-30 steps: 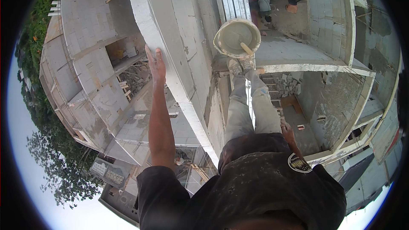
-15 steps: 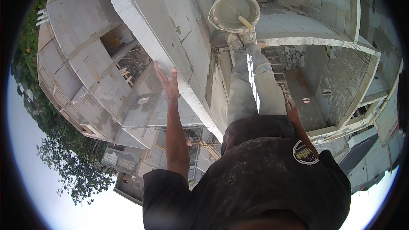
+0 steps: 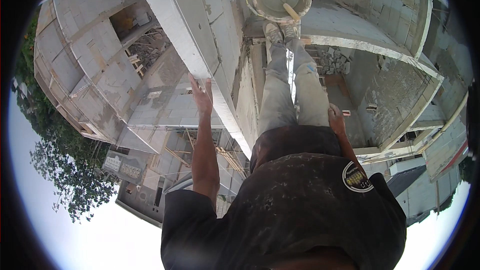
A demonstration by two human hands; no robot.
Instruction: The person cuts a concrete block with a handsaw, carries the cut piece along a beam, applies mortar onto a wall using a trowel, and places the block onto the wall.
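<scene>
My left hand [image 3: 201,96] rests at the pale top edge of a grey block wall [image 3: 192,52], thumb apart from the fingers, holding nothing. Beside my right thigh hangs my right hand [image 3: 337,119], its fingers loosely extended against the trouser leg, with no object visible in it. Just beyond my shoes [image 3: 273,34] stands a round bucket [image 3: 254,7] of wet grey mortar. A tool with a pale wooden handle [image 3: 290,11] leans in it, its other end hidden in the mortar.
Beneath my feet is a narrow raised support. Deep drops open on both sides, with broken blocks [image 3: 334,61] below right and rubble [image 3: 150,50] below left. A curved wall top [image 3: 362,43] runs off to the right. Bamboo poles [image 3: 231,161] show below the wall.
The view has tilted, so bucket and legs appear higher. My left hand stays by the wall's edge, its fingers a little closer together. My right hand remains beside my thigh.
</scene>
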